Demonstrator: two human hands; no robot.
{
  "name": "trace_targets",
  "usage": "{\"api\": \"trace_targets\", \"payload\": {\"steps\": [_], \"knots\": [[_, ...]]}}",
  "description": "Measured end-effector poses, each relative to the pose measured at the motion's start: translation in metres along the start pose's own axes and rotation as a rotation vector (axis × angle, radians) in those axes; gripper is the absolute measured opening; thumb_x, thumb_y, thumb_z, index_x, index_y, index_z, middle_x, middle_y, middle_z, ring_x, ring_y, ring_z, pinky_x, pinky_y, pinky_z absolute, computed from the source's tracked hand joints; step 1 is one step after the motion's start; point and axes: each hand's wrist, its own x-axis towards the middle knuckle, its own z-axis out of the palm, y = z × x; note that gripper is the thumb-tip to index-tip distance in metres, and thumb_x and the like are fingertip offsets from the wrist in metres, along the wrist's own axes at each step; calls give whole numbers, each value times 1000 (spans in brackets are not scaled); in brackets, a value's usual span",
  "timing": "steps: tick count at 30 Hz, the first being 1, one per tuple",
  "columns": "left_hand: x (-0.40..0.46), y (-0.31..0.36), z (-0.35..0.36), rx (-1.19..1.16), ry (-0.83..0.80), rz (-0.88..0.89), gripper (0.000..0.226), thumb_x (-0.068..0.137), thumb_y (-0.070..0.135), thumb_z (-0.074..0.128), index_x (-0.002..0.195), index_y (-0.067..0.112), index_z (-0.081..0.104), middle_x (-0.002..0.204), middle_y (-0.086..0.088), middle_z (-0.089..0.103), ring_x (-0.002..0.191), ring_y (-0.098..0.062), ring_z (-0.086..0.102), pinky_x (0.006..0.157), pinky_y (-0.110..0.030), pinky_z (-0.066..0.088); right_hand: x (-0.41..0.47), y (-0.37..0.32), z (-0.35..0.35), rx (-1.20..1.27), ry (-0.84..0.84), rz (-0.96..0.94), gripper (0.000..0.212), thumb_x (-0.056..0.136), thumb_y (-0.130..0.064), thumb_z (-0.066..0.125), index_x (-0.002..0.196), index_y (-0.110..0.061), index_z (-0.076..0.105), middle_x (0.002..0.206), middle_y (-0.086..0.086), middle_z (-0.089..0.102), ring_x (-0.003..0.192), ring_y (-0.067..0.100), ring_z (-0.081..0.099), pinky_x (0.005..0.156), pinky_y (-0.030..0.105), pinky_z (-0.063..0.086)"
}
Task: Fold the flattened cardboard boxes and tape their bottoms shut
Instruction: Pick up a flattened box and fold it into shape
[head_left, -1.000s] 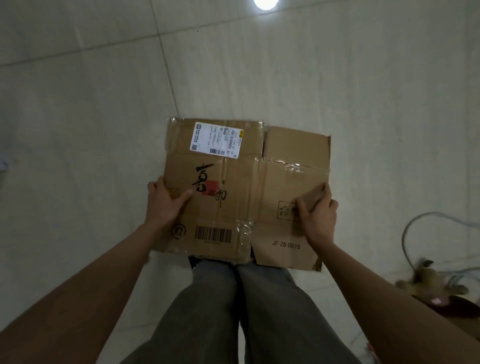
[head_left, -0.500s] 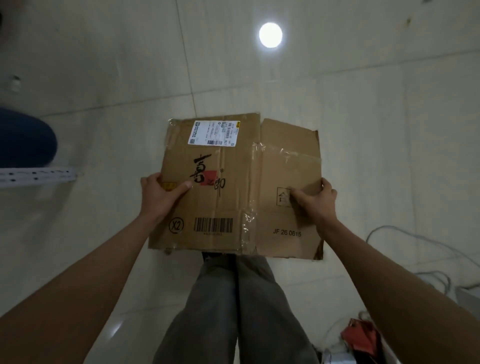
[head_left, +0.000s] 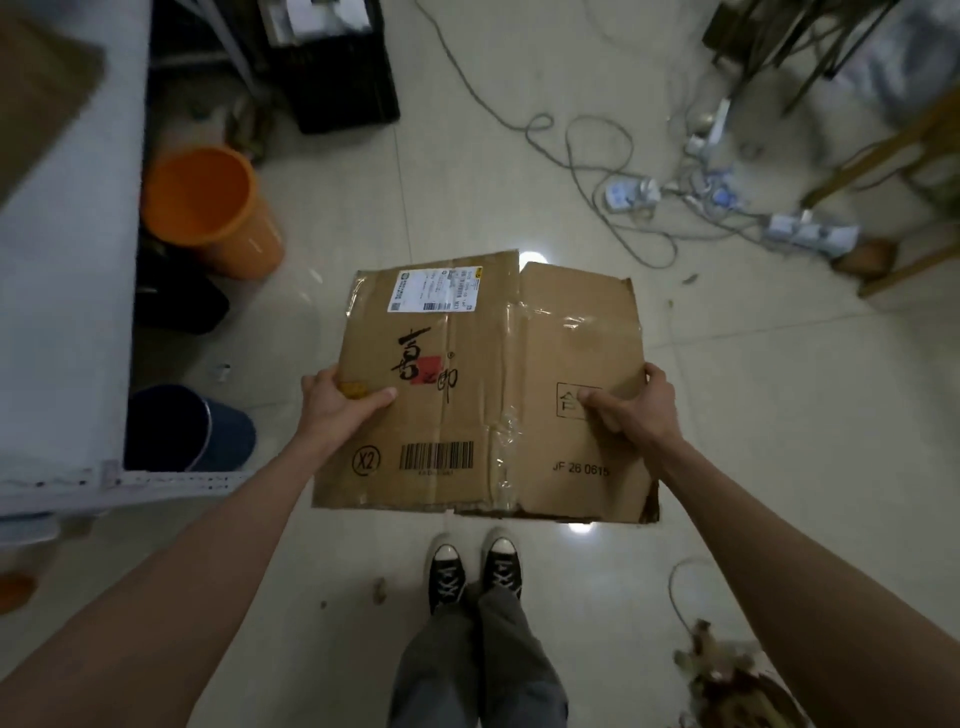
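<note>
A flattened brown cardboard box (head_left: 483, 415) hangs in front of me above the tiled floor, flat side up. It carries a white shipping label, a barcode, black and red characters and old clear tape along its middle seam. My left hand (head_left: 343, 402) grips its left edge, thumb lying on top. At the right edge, my right hand (head_left: 631, 405) pinches the panel with the thumb on top and fingers underneath. No tape roll is in view.
A white table (head_left: 62, 291) stands at the left, with an orange bucket (head_left: 213, 208), a blue bucket (head_left: 192, 431) and a black crate (head_left: 337, 67) beside it. Cables and power strips (head_left: 805, 234) trail across the floor at the upper right. Torn cardboard scraps (head_left: 727, 675) lie at the lower right.
My view has tilted, so the table, buckets and cables now show behind the box. Both hands keep the same grip on the flattened box's edges.
</note>
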Motion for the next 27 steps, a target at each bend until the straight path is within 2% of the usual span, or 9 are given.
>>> {"api": "trace_targets", "payload": {"steps": [2,4,8,11,14,17,19,24,27], "knots": [[-22,44,-24,6,35,48,98,55,69,85,134,21,51,129,-1,44,113,-18,55,99,-39,51,-20,-37,-23,-12,42,-64,122,40,-60,91,142,-15,42,134,5,53,118,23,57,100,46,52],[-42,84,-49,12,68,77,90,62,57,87,133,18,49,129,-2,40,111,-18,52,98,-37,49,-40,-70,-46,-13,60,-110,121,44,-60,91,144,-16,40,135,7,51,119,24,56,102,48,51],[-72,147,-88,15,116,158,111,42,78,82,132,20,53,128,-2,51,113,-20,57,95,-40,53,-78,-126,-87,-27,112,-194,109,55,-54,91,144,-15,39,135,9,49,120,27,54,102,50,50],[-99,189,-112,42,145,188,93,59,59,86,133,14,52,132,-5,45,116,-23,53,92,-38,49,-95,-154,-114,-34,126,-239,108,51,-57,90,138,-14,43,132,9,49,118,27,54,99,51,51],[-115,223,-133,52,144,237,103,46,76,81,126,17,58,127,-3,53,109,-20,58,88,-36,53,-112,-181,-143,-11,113,-279,114,42,-68,86,135,-17,45,132,7,50,118,26,53,98,50,52],[-120,253,-150,37,122,278,115,34,86,76,127,21,59,128,-2,56,107,-18,60,90,-38,55,-121,-207,-171,19,76,-313,109,46,-64,89,135,-19,45,134,6,48,119,25,51,99,48,51],[-128,277,-160,23,126,343,120,29,91,72,127,23,59,127,-2,58,109,-20,61,90,-42,56,-126,-226,-187,21,50,-348,119,37,-70,89,136,-21,43,134,5,47,120,25,51,99,50,52],[-134,326,-182,15,200,440,126,26,94,69,127,19,61,124,-4,59,104,-20,63,89,-44,56,-133,-270,-217,18,103,-438,108,44,-54,95,132,-14,46,131,8,49,120,26,51,101,49,50],[-137,354,-190,-15,259,472,108,42,76,82,127,13,60,128,-8,56,107,-24,61,92,-43,55,-131,-298,-222,0,160,-476,112,47,-50,95,137,-11,41,138,10,40,130,28,42,109,48,43]]}}
